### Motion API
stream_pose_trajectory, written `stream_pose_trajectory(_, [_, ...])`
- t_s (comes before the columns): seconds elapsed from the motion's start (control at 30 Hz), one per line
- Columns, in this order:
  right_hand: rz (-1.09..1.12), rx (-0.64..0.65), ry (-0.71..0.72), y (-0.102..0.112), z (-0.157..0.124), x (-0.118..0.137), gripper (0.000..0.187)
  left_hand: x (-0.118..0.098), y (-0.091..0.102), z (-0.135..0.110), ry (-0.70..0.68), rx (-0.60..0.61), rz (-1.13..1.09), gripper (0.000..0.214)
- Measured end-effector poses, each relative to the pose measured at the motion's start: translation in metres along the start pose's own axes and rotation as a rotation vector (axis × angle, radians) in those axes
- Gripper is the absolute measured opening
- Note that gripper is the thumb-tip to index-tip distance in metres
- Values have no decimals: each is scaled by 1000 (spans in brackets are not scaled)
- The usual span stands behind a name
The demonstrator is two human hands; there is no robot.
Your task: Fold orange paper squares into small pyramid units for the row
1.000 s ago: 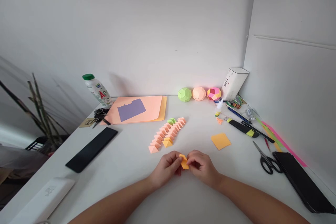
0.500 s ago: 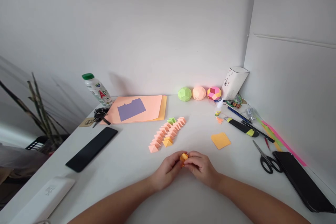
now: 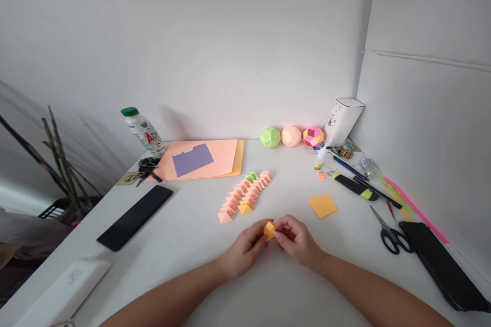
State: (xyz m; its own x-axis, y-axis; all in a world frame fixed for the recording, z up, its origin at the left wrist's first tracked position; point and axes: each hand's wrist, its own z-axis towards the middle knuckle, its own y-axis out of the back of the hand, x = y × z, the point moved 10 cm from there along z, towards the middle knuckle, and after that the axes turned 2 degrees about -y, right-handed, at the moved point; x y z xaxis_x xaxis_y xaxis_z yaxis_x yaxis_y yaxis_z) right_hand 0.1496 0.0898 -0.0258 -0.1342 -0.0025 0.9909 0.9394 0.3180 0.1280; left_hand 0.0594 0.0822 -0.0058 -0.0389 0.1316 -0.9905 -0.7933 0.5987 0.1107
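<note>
Between my two hands is a small folded piece of orange paper (image 3: 269, 230). My left hand (image 3: 245, 248) pinches its left side, and the thumb and fingertips of my right hand (image 3: 298, 241) close on its right edge. Just beyond lie two slanting rows of folded paper units (image 3: 238, 191), mostly peach. An orange folded unit (image 3: 245, 208) sits at the near end of one row and a green unit (image 3: 251, 176) at the far end. To the right lie flat orange paper squares (image 3: 323, 206).
Paper balls (image 3: 291, 136) line the wall. At left are peach sheets (image 3: 226, 156), a bottle (image 3: 143, 130), a black phone (image 3: 135, 217) and a white box (image 3: 63, 294). Scissors (image 3: 391, 235), a utility knife (image 3: 355, 186) and a black case (image 3: 445, 265) lie at right.
My right hand has shifted slightly up and right, its fingers drawn back to the paper's edge. More of the orange paper's face now shows. My left hand has hardly moved.
</note>
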Motion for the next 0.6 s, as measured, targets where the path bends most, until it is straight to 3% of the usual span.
stream_pose_trajectory(0.1, [35,20,-23,-1,-1,1,13,14,5,-3,50,-34,-9,31])
stream_pose_trajectory(0.27, [-142,89,37,-8,1,13,6,26,8,-7,51,-60,-27,34])
stream_pose_trajectory(0.6, [-169,73,24,-8,3,5,14,18,5,-7,-50,-32,130,35])
